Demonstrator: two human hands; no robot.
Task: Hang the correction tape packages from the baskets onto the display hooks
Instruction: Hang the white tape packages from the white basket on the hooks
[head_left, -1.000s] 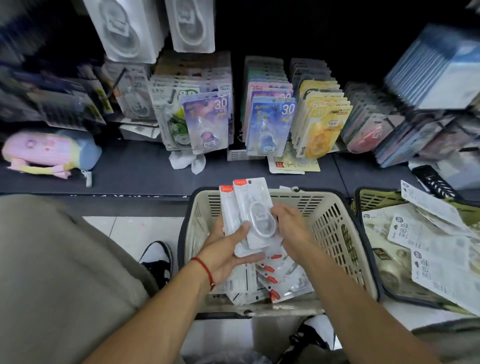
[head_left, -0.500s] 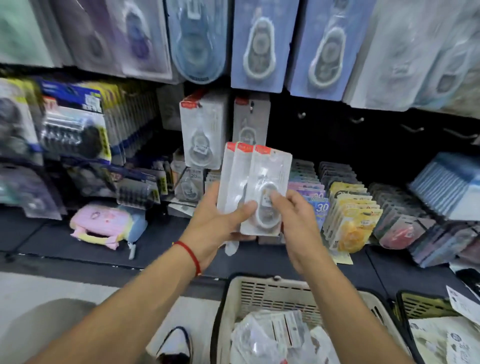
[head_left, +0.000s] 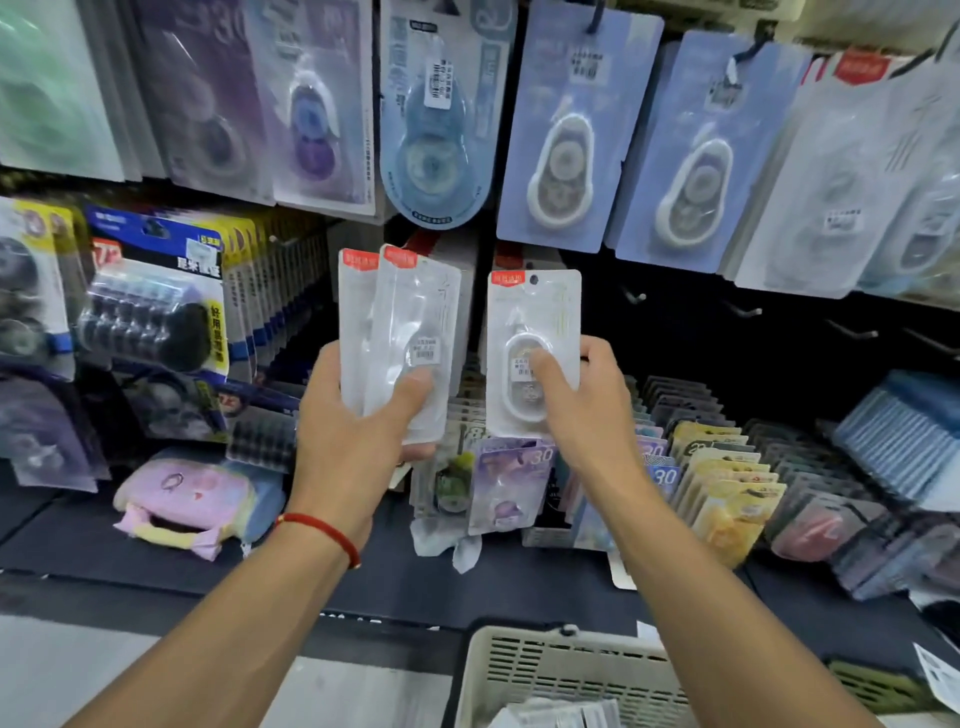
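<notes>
While a single correction tape package (head_left: 534, 347) is pinched upright in the right hand (head_left: 587, 410), with thumb on its blister and fingers curled behind, a small stack of packages (head_left: 397, 338) is gripped in the left hand (head_left: 353, 441) just beside it, at nine o'clock. The hanging step is judged to be in hand: one package is held apart from the stack and raised before the display. Bare display hooks (head_left: 635, 297) are seen at about two o'clock of the single package. A basket (head_left: 498, 670) holding further packages is noted at six o'clock. Next, the punched hole at the package's top must be aligned with a hook tip and slid on.
</notes>
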